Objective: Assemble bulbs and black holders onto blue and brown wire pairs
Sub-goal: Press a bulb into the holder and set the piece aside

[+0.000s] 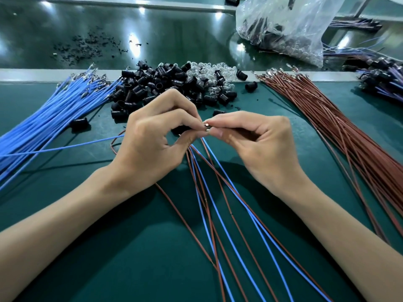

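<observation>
My left hand [152, 140] grips a black holder [180, 129], mostly hidden under its fingers, along with the top ends of several blue and brown wires [218, 214] that fan down toward me. My right hand [257, 140] pinches a small bulb [206, 127] by its metal base, fingertip to fingertip with the left hand. Behind the hands lies a heap of black holders [152, 83] and clear bulbs [211, 73].
A bundle of blue wires [54, 112] lies at the left and a bundle of brown wires [340, 127] at the right on the green mat [109, 247]. Finished assemblies [379, 81] are piled far right. A plastic bag [283, 27] sits at the back.
</observation>
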`<state>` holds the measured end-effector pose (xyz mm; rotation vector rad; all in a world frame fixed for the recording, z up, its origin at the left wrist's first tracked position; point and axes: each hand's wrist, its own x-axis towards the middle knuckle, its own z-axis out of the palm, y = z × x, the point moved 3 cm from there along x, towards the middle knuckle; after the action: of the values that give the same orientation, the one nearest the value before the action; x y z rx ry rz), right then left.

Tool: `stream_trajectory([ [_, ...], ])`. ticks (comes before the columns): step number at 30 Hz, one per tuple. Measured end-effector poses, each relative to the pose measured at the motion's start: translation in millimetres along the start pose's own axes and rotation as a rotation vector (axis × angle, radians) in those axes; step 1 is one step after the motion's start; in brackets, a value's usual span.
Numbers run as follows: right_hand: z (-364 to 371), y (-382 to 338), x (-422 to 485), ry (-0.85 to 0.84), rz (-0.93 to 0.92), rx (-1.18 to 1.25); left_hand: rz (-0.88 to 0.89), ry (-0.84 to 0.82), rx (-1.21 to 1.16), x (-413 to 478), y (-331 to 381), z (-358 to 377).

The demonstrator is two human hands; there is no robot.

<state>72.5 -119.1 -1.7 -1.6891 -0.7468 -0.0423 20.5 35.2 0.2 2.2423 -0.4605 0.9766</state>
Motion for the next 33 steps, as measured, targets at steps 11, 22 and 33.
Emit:
stream_trajectory([
  [11, 2.5, -3.9, -1.2, 0.019, -0.032, -0.153, 0.039, 0.003, 0.032, -2.7, -1.7, 0.9],
  [22, -2.6, -4.9, 1.4, -0.011, -0.023, -0.172, 0.018, -0.022, 0.055, -2.2, -2.8, 1.3],
  [33, -0.9, -1.1, 1.5, -0.051, 0.165, 0.106, 0.017, 0.014, 0.034, -0.8, 0.4, -1.9],
])
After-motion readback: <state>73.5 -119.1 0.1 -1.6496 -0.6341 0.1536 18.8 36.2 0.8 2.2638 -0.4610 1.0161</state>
